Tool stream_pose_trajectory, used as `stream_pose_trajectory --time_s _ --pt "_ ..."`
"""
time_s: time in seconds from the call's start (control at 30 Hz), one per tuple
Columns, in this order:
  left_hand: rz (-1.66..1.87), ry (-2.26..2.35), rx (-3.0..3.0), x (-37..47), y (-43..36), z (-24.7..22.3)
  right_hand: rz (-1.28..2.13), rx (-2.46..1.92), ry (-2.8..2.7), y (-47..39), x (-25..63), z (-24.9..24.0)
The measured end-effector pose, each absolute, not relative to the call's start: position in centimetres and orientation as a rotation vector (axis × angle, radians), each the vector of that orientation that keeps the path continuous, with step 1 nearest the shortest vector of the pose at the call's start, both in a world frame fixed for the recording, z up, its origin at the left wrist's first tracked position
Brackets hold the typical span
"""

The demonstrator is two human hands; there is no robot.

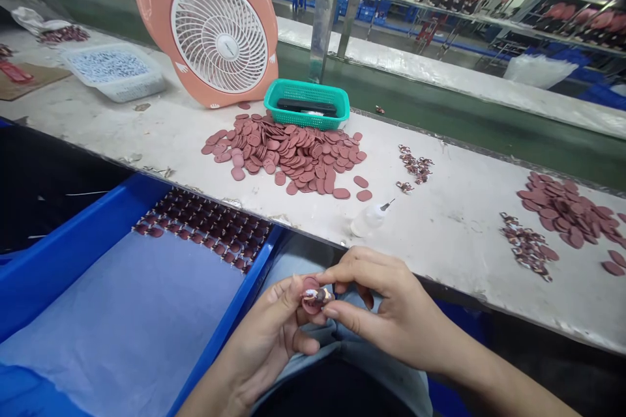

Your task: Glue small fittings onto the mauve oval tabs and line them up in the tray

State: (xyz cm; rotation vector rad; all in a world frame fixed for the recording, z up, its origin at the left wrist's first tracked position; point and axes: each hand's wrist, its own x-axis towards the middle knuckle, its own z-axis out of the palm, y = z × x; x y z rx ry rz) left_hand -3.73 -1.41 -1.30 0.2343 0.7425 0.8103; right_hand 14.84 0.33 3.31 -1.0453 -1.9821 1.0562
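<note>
Between my two hands, above my lap, is a reddish-brown oval disc with a small dark and white figure on its face. My left hand holds the disc between thumb and fingers from the left. From the right, the thumb and index finger of my right hand pinch the figure and disc edge. A white bottle with a thin needle tip lies tilted on the bench just beyond my right hand. Further back is a heap of reddish-brown discs.
A blue crate at left holds rows of assembled pieces. On the bench are small figures, more figures, another disc heap, a green basket, an orange fan and a white tub.
</note>
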Motion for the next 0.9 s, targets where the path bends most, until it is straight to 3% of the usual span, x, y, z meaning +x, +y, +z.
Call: stream_pose_trajectory --time_s 0.3,0.67,0.9 --pt "0.832 0.788 0.26 -3.9 -1.2 -0.9 0.989 -0.94 -1.916 0.7 13.8 2.5" --pt "1.413 1.187 0.501 -2.6 -1.3 -0.9 -0.174 -0.838 -2.097 1.6 12.0 0.3" --pt "1.349 1.186 0.408 -2.7 0.1 -1.1 -0.114 -0.831 -2.168 1.5 12.3 0.8"
